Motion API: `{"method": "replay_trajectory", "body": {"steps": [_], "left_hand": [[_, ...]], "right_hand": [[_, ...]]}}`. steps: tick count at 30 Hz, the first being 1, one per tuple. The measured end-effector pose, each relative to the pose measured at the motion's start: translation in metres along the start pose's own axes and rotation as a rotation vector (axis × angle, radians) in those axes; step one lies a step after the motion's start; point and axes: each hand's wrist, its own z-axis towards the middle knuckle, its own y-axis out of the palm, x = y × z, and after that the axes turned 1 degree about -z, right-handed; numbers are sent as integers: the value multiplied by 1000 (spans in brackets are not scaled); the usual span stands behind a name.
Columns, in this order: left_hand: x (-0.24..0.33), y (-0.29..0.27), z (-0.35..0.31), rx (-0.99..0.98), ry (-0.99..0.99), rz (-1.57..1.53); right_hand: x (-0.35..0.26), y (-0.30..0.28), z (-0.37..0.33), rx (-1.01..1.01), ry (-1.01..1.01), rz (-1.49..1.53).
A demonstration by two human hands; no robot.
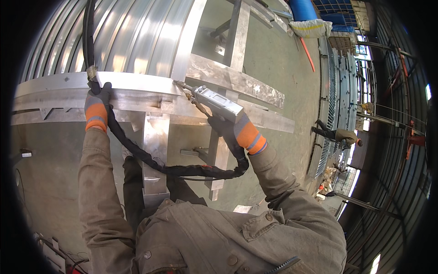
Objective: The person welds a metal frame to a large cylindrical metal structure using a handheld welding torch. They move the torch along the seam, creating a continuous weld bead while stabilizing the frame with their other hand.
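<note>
My right hand [239,132], in a grey and orange work glove, is closed round the grip of a boxy silver welding gun [219,104]. Its narrow nozzle points left and reaches the corner where a ribbed metal panel [132,41] meets a flat metal edge bar [132,82]; whether the tip touches cannot be told. Over the left part of that bar, my left hand [97,108], gloved alike, grips a black sleeved cable [89,45]. From there the cable sags in a loop in front of my body and rises to the gun's handle.
Metal beams [237,80] form a stand under and right of the panel. A blue drum [301,9] and a white sack [311,28] are at the far right. Beyond stacked metal sections [342,91], another person [340,135] bends over. An orange-red strip [307,55] lies on the floor.
</note>
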Motion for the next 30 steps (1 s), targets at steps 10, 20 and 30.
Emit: {"method": "replay_trajectory", "body": {"steps": [10,20,30], "left_hand": [[1,-5,4,-68,-96,15],[4,-3,-1,-49,-57,-16],[4,-4,-2,-53,-44,1]], "right_hand": [[4,-5,4,-55,3,-53],[13,-7,4,-81,23,20],[12,-7,2,-93,70,-53]]}}
